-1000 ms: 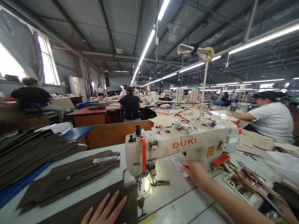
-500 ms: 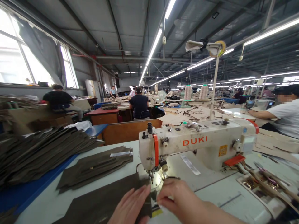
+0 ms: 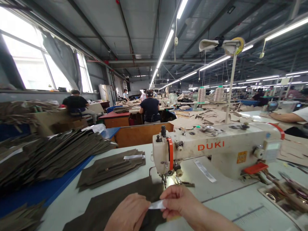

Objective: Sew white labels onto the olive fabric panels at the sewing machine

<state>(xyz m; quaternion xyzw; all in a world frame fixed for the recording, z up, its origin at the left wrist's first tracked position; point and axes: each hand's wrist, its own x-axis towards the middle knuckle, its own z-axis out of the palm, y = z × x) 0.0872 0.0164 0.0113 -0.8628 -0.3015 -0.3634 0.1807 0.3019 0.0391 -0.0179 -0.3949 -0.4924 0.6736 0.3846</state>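
Note:
My left hand (image 3: 130, 210) is closed over the dark olive fabric piece (image 3: 103, 202), its fingertips pinching one end of a short white strip (image 3: 157, 204). The strip's other end sits between the thumb and fingers of my right hand (image 3: 180, 203). It spans the small gap between both hands, just in front of the needle area of a white sewing machine (image 3: 211, 144). The fabric lies flat on the pale table, partly covered by my left hand. The machine's lamp lights the needle plate, which is mostly hidden behind my right hand.
Beyond the fabric lies a stack of olive pieces (image 3: 113, 168) with a white strip on top. A larger pile (image 3: 60, 157) rests on a blue surface at left. Another white strip (image 3: 205, 171) lies beneath the machine arm. A tool tray (image 3: 276, 199) is at right. Several people sit farther off.
My left hand has gone from lying flat on the fabric to pinching the white strip. My right hand has come away from the needle, showing the strip. The view has turned slightly left.

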